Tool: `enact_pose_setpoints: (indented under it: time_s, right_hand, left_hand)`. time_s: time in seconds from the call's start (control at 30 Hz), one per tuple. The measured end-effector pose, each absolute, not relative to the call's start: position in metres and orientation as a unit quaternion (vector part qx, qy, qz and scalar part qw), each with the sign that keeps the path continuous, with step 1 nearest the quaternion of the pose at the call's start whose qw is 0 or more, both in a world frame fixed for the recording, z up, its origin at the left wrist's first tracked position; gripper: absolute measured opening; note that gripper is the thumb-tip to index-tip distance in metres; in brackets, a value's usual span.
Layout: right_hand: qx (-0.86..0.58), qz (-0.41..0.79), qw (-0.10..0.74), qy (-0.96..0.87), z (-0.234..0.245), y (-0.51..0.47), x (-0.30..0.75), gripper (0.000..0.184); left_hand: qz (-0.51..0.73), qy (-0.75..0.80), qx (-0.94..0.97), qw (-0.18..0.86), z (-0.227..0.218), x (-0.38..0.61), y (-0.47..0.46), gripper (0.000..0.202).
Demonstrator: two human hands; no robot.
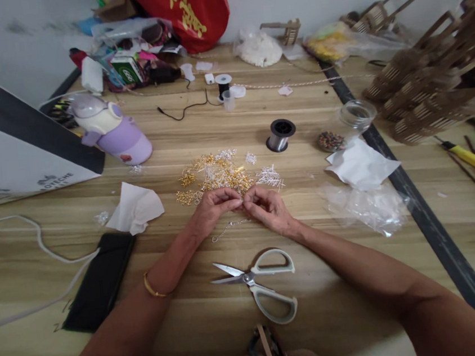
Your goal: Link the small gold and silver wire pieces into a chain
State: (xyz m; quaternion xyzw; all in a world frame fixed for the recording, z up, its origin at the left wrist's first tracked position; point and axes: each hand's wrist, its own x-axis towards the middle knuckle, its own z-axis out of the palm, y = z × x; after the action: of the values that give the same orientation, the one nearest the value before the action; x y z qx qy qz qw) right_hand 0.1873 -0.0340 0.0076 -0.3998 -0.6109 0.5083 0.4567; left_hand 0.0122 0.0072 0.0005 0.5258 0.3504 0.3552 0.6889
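My left hand (pixel 220 203) and my right hand (pixel 266 208) meet fingertip to fingertip above the table, each closed in a pinch. Whatever is between the fingers is too small to make out. Just below them a thin silver chain (pixel 230 225) with a ring at its left end stretches toward my right fingers; whether it is held I cannot tell. Beyond my hands lies a heap of small gold and silver beads and findings (pixel 220 171). Silver pins (pixel 268 176) lie beside it on the right. Scissors (pixel 250 278) with pale handles lie spread on the near side.
A wire spool (pixel 280 135) stands behind the heap. On the right are a tipped jar of beads (pixel 346 124), white paper (pixel 362 164) and clear plastic bags (pixel 368 209). At left are a black phone (pixel 100 283), crumpled paper (pixel 134 207) and a purple bottle (pixel 118 134).
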Motion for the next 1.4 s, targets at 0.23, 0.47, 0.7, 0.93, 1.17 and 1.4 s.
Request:
enact_pose_setpoints:
  time_s: [0.23, 0.47, 0.7, 0.93, 1.17, 1.4]
  right_hand:
    - [-0.391, 0.515, 0.449, -0.617, 0.009, -0.033, 0.189, 0.026]
    - [-0.38, 0.531, 0.439, -0.617, 0.01, -0.031, 0.19, 0.028]
    - [-0.369, 0.551, 0.424, -0.617, 0.004, -0.029, 0.194, 0.026]
    - [-0.387, 0.523, 0.436, -0.621, 0.007, -0.028, 0.193, 0.024]
    - [-0.4, 0.512, 0.472, -0.596, 0.004, -0.026, 0.191, 0.025]
    - [-0.421, 0.475, 0.48, -0.605, 0.0, -0.026, 0.19, 0.023]
  left_hand:
    - [0.35, 0.349, 0.539, 0.682, 0.0, 0.011, 0.007, 0.015]
    - [0.346, 0.35, 0.544, 0.68, 0.0, 0.011, 0.008, 0.016]
    - [0.343, 0.345, 0.55, 0.679, 0.002, 0.011, 0.007, 0.019]
    - [0.345, 0.341, 0.568, 0.665, 0.002, 0.011, 0.007, 0.018]
    - [0.358, 0.363, 0.563, 0.65, 0.006, 0.012, 0.006, 0.017]
    - [0.378, 0.396, 0.569, 0.614, 0.013, 0.015, 0.003, 0.017]
